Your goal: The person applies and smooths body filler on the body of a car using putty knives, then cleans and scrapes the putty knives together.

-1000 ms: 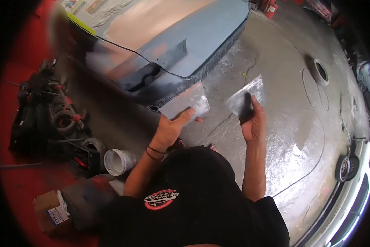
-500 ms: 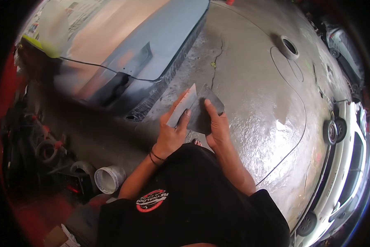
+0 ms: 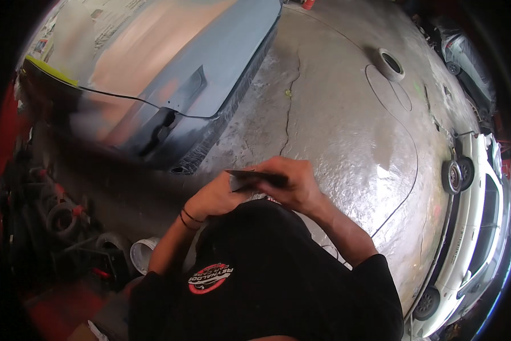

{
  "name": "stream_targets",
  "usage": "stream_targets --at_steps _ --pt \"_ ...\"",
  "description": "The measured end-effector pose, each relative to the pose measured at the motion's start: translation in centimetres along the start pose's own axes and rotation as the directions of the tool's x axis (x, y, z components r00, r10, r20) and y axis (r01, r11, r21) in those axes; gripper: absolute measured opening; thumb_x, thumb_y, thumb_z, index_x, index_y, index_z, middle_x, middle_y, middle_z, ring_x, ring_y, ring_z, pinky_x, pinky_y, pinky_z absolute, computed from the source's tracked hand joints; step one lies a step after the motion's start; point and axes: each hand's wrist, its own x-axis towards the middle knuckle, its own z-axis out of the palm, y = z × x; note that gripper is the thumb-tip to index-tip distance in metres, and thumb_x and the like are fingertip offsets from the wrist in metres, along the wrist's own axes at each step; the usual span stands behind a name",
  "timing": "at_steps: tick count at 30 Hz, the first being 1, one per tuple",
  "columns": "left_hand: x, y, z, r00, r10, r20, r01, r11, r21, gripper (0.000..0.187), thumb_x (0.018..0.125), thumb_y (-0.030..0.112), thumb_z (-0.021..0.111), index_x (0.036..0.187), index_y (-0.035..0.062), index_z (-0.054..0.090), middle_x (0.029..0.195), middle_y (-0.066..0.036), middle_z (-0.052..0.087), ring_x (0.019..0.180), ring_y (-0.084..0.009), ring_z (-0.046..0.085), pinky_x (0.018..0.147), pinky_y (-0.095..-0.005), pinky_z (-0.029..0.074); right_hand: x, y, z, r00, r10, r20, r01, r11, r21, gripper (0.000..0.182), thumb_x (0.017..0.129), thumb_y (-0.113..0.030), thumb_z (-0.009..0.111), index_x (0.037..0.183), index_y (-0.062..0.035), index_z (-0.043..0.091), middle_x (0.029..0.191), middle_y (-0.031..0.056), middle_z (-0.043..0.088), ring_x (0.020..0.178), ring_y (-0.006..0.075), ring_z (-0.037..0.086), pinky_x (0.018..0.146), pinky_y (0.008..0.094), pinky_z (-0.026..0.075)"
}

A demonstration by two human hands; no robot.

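Observation:
My two hands meet in front of my waist. My right hand (image 3: 301, 181) is closed around a dark, flat filler spreader (image 3: 254, 175), tilted so that it shows almost edge-on. My left hand (image 3: 214, 196), with a dark band on the wrist, is closed just beside and partly under it. A small pale metal edge (image 3: 232, 182) shows at the left fingers, part of the lighter spreader there; most of it is hidden behind the dark blade and the fingers. Whether the two blades touch cannot be made out.
A car body panel (image 3: 210, 51) with grey and peach patches stands ahead on the left. A white bucket (image 3: 143, 254) and old tyres (image 3: 62, 220) lie at lower left. A loose tyre (image 3: 390, 64) and a thin cable (image 3: 415, 153) rest on the wet-looking floor; a white car (image 3: 472, 227) is at right.
Both hands have come together and turned. The blades, seen broad and side by side before, now overlap, with the dark one nearly edge-on and the light one mostly hidden.

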Motion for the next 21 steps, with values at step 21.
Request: stream_targets --at_steps 21 --pt "1.9 -1.2 -1.2 0.987 -0.073 0.143 0.09 0.989 -0.116 0.041 0.102 0.018 0.072 0.137 -0.0026 0.062 0.127 -0.011 0.071 0.116 -0.0163 0.066 0.098 -0.0317 0.052 0.0 1.9 1.2 0.91 0.402 0.104 -0.414 0.896 0.162 0.028 0.089 -0.015 0.085 0.112 0.0002 0.077 0.09 0.0067 0.079 0.084 0.0092 0.072 0.076 0.0279 0.059"
